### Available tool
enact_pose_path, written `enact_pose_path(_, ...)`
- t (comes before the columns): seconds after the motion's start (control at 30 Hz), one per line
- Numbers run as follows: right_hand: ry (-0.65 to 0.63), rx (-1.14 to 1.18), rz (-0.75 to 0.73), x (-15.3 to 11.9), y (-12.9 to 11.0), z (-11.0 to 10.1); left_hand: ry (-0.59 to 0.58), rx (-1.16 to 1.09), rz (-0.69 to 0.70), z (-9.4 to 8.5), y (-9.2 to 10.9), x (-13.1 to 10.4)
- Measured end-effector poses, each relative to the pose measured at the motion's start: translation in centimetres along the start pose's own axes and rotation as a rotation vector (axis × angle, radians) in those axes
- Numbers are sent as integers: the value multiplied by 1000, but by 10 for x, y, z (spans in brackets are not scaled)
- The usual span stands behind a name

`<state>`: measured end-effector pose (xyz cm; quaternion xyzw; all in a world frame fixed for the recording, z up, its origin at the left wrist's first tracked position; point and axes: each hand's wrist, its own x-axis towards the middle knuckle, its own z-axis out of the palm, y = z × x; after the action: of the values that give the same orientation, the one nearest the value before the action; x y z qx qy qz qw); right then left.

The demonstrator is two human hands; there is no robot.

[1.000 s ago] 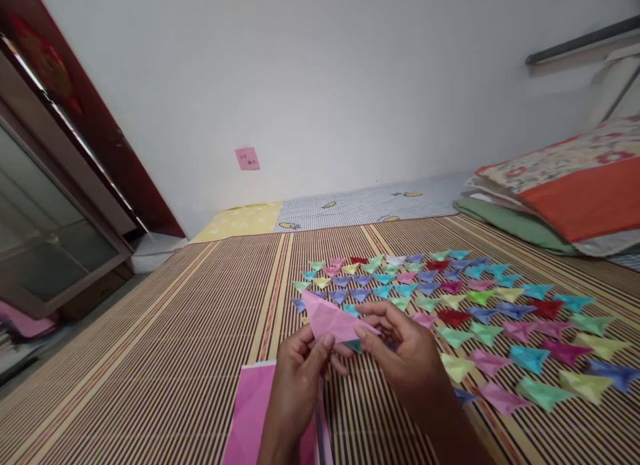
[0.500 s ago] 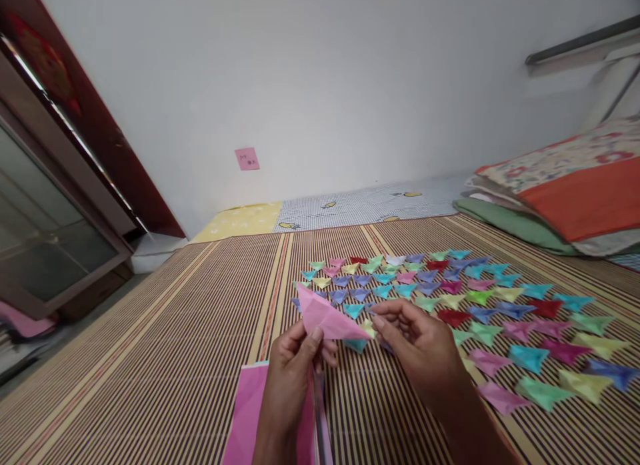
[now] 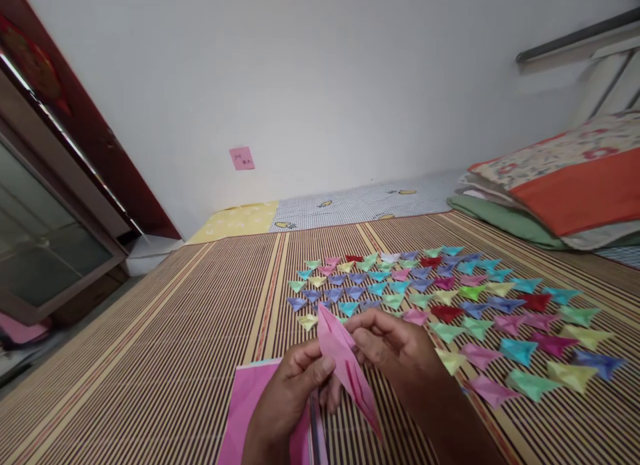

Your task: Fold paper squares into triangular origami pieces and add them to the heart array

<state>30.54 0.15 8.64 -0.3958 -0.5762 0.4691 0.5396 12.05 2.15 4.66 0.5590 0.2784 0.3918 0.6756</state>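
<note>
My left hand (image 3: 290,388) grips a folded pink paper (image 3: 345,361) between thumb and fingers at its left edge. The paper is a long, pointed shape, tilted with one tip up and the other down to the right. Reddish marks show along its lower half. My right hand (image 3: 400,348) is closed at the paper's upper right edge, its thumb and fingertips pinching there, partly hidden. Below my left hand lies a stack of coloured sheets (image 3: 245,398), pink on top.
Rows of small folded paper shapes (image 3: 517,351) in many colours cover the right of the striped mat (image 3: 165,358). Folded bedding (image 3: 595,198) is piled at the far right. A pink note (image 3: 242,158) is on the white wall (image 3: 350,85).
The pink paper has turned from a broad triangle to a steeper, narrower view, its lower tip swinging down. My right hand has come left from beside the paper onto its edge.
</note>
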Motion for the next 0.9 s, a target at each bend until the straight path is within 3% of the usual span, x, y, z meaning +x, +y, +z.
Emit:
enact_pose_path(0.23,69,-58,42,-1,-10,2,-26,76,-28,1,5,0)
enact_pose_path(0.5,-66,-79,54,0,2,2,156,-22,39,3,6,4)
enact_pose_path(0.6,3,-240,-59,1,4,10,233,1,69,10,11,6)
enact_pose_path(0.77,269,-672,-344,5,13,18,453,124,112,27,21,6)
enact_pose_path(0.9,267,-835,-410,6,23,21,442,168,73,35,23,7)
